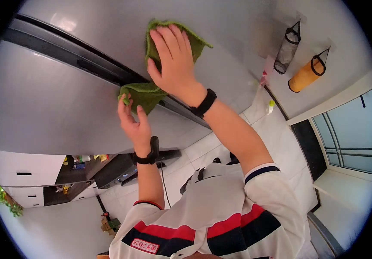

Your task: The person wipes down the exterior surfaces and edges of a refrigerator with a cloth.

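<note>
My right hand [175, 60] lies over a green cloth [198, 43], its fingers stretched along it, holding it against a grey, glossy door panel [99, 26]. Lower and to the left, my left hand [135, 127] pinches green cloth fabric [147, 97] between thumb and fingers, next to the dark recessed strip [95, 69] between two panels. My right forearm partly covers where the green pieces meet, so I cannot tell whether it is one cloth or two. A black band is on each wrist.
Two mesh holders, one grey [287, 49] and one orange [307, 74], hang on the wall at right. A small bottle with a yellow-green cap [270, 107] stands on the tiled floor [255, 123]. Cabinets with open shelves [76, 172] are at lower left; a glass-paned door [352, 129] is at right.
</note>
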Tool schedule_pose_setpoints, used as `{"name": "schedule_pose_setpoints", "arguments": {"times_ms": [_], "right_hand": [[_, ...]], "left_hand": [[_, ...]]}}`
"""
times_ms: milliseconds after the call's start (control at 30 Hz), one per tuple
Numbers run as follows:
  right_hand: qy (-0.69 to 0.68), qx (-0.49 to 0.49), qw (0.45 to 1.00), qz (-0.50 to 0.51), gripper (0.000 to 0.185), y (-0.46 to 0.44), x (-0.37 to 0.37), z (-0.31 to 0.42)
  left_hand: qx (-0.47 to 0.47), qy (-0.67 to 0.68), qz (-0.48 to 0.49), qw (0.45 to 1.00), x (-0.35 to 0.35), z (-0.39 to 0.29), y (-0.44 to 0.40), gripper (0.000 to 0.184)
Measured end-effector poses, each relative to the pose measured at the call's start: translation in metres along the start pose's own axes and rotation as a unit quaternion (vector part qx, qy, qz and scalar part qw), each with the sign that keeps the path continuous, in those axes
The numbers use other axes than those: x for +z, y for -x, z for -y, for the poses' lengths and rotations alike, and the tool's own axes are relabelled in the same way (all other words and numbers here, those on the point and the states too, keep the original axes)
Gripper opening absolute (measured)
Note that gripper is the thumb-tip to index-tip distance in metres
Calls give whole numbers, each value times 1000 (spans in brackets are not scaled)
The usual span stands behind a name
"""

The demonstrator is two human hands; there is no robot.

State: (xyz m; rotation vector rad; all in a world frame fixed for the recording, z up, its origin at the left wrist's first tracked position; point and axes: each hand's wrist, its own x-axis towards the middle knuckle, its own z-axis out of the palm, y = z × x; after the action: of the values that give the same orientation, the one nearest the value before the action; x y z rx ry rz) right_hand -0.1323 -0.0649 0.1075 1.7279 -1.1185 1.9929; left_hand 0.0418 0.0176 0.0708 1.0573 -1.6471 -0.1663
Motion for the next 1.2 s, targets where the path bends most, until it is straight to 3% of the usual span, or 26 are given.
{"name": "schedule_pose_setpoints", "arguments": {"times_ms": [100, 400, 500, 700, 967, 1200], "right_hand": [[2, 0, 1000, 27, 63, 14, -5, -3], [5, 19, 999, -27, 61, -21, -5, 4], [-5, -18, 999, 50, 61, 10, -5, 4], [-17, -13, 998, 65, 61, 8, -11, 2], [-18, 57, 995, -78, 65, -37, -2, 28], [-33, -23, 999, 34, 60, 11, 18, 36]], "left_hand": [[-6, -5, -10, 1000, 3, -4, 0, 46], [-47, 27, -50, 997, 10, 1, 2, 47], [-33, 30, -52, 998, 14, -3, 2, 47], [-59, 38, -34, 997, 10, 0, 5, 47], [-34, 23, -88, 995, -21, 2, 7, 47], [-19, 35, -76, 996, -35, 12, 2, 46]]}}
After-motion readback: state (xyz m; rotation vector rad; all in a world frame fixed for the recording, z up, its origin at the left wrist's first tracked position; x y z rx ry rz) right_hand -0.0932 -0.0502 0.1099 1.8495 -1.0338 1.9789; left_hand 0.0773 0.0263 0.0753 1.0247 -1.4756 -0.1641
